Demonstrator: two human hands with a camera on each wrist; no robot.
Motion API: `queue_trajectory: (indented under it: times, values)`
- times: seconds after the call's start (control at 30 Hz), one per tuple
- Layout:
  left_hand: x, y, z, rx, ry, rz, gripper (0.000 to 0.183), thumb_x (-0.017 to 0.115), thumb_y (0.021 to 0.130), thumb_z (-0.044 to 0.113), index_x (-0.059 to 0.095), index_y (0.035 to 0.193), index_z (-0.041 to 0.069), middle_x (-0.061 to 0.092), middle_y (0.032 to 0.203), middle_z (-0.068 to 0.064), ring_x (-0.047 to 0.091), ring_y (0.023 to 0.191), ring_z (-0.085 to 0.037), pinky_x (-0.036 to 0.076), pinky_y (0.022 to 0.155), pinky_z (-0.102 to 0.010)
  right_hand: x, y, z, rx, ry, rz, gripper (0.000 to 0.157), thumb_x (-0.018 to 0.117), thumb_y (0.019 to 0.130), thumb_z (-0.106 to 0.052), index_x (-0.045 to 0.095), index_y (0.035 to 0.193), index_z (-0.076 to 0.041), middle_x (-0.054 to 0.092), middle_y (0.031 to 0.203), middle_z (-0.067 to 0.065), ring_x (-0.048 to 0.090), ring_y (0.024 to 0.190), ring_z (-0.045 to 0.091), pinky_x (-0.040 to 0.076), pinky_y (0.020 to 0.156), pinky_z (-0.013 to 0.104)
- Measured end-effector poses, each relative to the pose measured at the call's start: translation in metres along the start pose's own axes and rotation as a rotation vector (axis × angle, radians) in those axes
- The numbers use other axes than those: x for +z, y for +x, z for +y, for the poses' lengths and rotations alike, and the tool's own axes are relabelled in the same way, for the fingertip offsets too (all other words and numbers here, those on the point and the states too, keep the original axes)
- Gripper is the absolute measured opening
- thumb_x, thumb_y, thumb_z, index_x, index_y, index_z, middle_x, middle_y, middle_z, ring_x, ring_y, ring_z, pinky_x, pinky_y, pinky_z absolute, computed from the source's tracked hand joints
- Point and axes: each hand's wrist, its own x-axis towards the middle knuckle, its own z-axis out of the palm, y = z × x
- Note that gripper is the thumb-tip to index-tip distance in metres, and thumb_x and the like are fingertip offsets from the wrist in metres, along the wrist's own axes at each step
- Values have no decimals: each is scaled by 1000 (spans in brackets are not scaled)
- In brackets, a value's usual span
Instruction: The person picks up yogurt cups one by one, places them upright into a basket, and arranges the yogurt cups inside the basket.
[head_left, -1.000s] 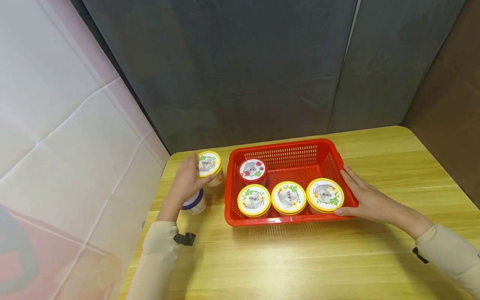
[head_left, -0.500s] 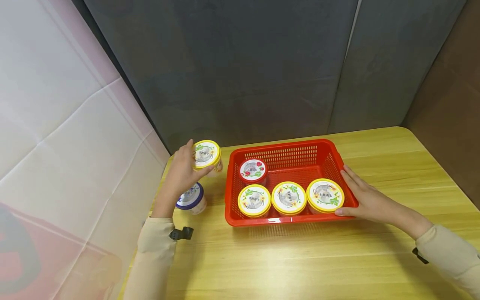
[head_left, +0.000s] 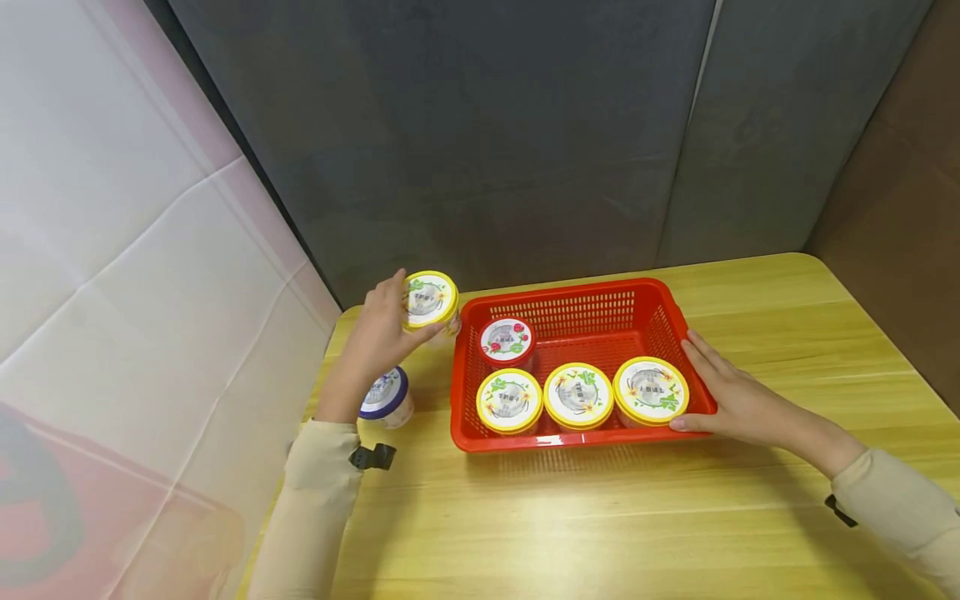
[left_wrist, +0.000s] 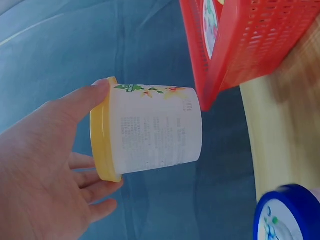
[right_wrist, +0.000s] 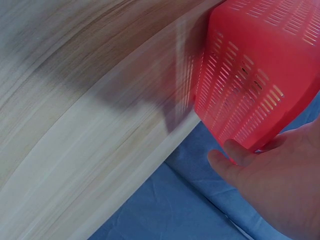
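Note:
My left hand [head_left: 378, 333] holds a white paper tub with a yellow lid [head_left: 429, 298] by its lid, thumb on one side and fingers on the other. The left wrist view shows the tub [left_wrist: 155, 130] raised off the table, beside the basket's left end. A tub with a dark blue lid [head_left: 386, 394] stands on the table below that hand. My right hand [head_left: 738, 400] rests against the right end of the red plastic basket [head_left: 581, 442], fingers extended along the rim and thumb over the front corner.
Inside the basket, a red-lidded tub [head_left: 507, 342] stands at back left. Along the front stand three yellow-lidded tubs: left [head_left: 508, 401], middle [head_left: 577, 396] and right [head_left: 651, 391]. The wooden table [head_left: 585, 525] meets a dark partition [head_left: 510, 150] behind and a white panel [head_left: 172, 317] left.
My left hand has lifted the yellow-lidded tub off the table and shifted it slightly right, toward the basket. My right hand and the basket have stayed in place.

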Motion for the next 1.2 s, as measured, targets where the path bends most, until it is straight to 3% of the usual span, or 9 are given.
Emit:
queue_trajectory:
  times: [0.33,0.7,1.0,1.2]
  values:
    - [9,24,32,83,19,-55,104,75,83,50,18,157,6,34,157,-19,37,141,-36,42,114,-51,0,0,-1,-2,1,1,125,73,76,-64,-2,160,-9,-5,169,13,28,141,57,40,99,74]
    - [26,48,71,161,-72,-136,100,75,84,46,18,157,9,32,158,-14,36,139,-31,45,112,-46,0,-1,0,-10,3,8,124,73,77,-63,-3,160,-10,-6,169,12,28,141,57,37,100,76]
    - [45,61,92,193,-117,-171,100,76,83,43,18,157,11,32,158,-12,35,138,-29,46,111,-47,-1,-3,-2,-7,-1,5,125,74,77,-63,-3,160,-10,-6,169,12,29,140,58,39,99,75]
    - [56,64,106,255,-117,-185,99,77,82,41,20,156,10,37,154,-12,39,135,-29,47,110,-44,-1,-3,-1,-5,1,4,125,74,77,-63,-3,160,-10,-6,169,12,28,141,58,39,99,75]
